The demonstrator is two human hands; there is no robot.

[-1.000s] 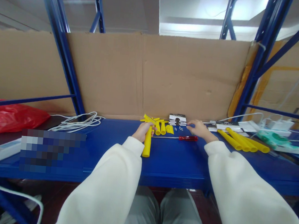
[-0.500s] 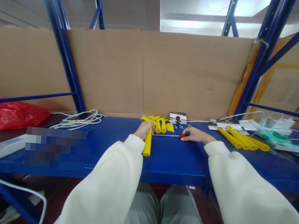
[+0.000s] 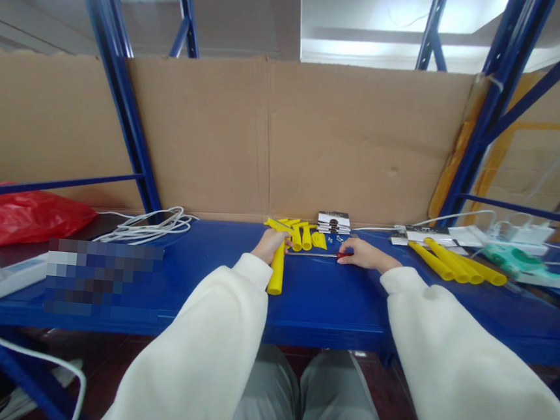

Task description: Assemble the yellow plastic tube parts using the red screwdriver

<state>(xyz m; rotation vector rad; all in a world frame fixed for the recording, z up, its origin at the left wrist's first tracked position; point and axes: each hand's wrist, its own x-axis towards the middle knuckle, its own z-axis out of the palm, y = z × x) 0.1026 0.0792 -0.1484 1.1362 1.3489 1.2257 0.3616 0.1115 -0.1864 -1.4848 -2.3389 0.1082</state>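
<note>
My left hand (image 3: 270, 244) is closed around the upper end of a yellow tube-like handle (image 3: 277, 276), whose wide end points toward me. In my right hand (image 3: 357, 252) is the red grip of a screwdriver (image 3: 341, 256). Its long thin shaft lies level and runs left to the yellow piece; the tip is hidden by my left fingers. Just beyond my hands lie more yellow handles (image 3: 297, 236), a small yellow flat piece (image 3: 319, 240) and several tiny metal screws (image 3: 339, 239).
Folded black-and-white printed papers (image 3: 334, 222) stand against the cardboard wall (image 3: 354, 144). More yellow handles (image 3: 452, 264) lie to the right, beside a green and white packet (image 3: 525, 263). A coiled white cable (image 3: 156, 224) and a red bag (image 3: 29, 215) are on the left of the blue table (image 3: 215, 283).
Almost nothing differs. Both hands keep their hold on the yellow handle and the screwdriver, with only a slight shift of the whole view.
</note>
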